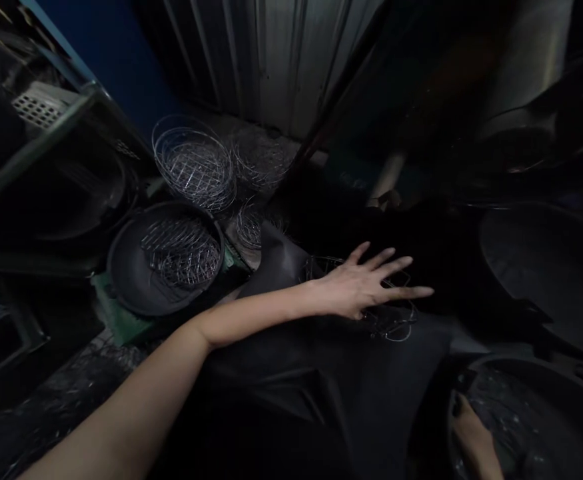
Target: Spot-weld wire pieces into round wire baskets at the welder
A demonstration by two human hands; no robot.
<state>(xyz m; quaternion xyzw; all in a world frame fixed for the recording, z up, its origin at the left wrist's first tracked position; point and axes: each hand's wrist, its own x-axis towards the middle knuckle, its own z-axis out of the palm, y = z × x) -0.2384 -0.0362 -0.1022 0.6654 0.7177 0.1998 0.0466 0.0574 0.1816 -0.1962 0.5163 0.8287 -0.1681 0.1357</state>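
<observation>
Watching through the head camera, I see my left hand [364,288] spread wide, palm down, fingers fanned over thin, bent silver wirework [394,329] above a smooth dark grey sheet [386,380]; I can't tell whether they touch. My right hand [475,437] is down in a round black tub [501,359], its fingers too hidden for me to tell what they grip. To the left, a round black bowl [128,270] holds silver wire grids [184,253]. Beyond it, stacked round silver wire racks [194,167] sit near a ribbed grey wall [281,67].
</observation>
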